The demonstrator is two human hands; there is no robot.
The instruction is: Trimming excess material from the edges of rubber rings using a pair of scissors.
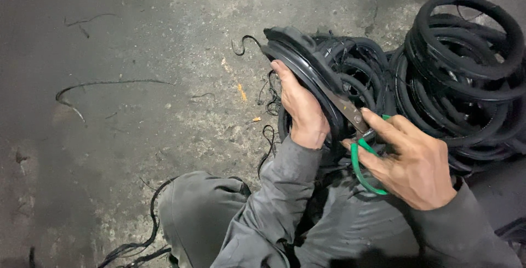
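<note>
At centre frame, a left hand (302,112) is clasping a black rubber ring (298,57), seemingly stiff yet flexible, by its rim while the right hand (413,161) is gripping green-handled scissors (356,131) against it.

Stained concrete floor (109,153) carries a pile of black rubber rings (466,76) at 2 o'clock, thin black rubber strips (104,84) at 9–10 o'clock, more scraps (137,246) approx. 7 o'clock.
</note>
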